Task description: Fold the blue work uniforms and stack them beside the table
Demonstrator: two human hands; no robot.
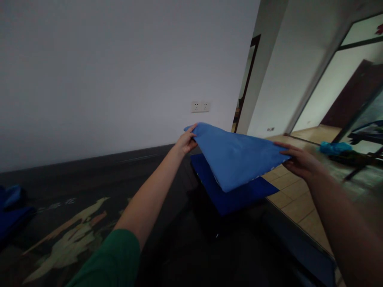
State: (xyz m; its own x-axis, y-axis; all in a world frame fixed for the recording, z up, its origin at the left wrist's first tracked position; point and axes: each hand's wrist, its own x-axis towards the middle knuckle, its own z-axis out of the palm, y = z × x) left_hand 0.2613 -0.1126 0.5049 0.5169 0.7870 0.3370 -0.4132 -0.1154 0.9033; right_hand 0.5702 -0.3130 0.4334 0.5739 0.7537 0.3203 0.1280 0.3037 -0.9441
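1. Left hand (187, 142), one: gripping the left corner of the light-blue cloth (231, 153), fingers closing on its edge; a short tip of cloth is sticking out past the fingers.
2. Right hand (301, 160), one: pinching the right corner of the same cloth, the visible fingers extending along the top and the palm staying clear of it.
3. Light-blue cloth, one: spreading between the two hands, its near corner pointing down and its lower edge showing small pale marks; it is hanging over the dark-blue piece (239, 201). Whether the two are touching is hard to tell.
4. Dark-blue piece, one: lying flat near the far right edge of the black counter (176, 239), the cloth covering its middle.
5. Blue items (13, 207), at the left: resting on the counter, the frame cutting them off; their number is unclear.
6. Pale figure design (72, 243), one: showing on the counter's surface, the green sleeve (112, 259) partly hiding it.
7. Dark flat object (302, 249), lower right: sitting along the counter's edge, too dim to identify.
8. Right thumb: mostly hiding beneath the cloth's corner and fingers.
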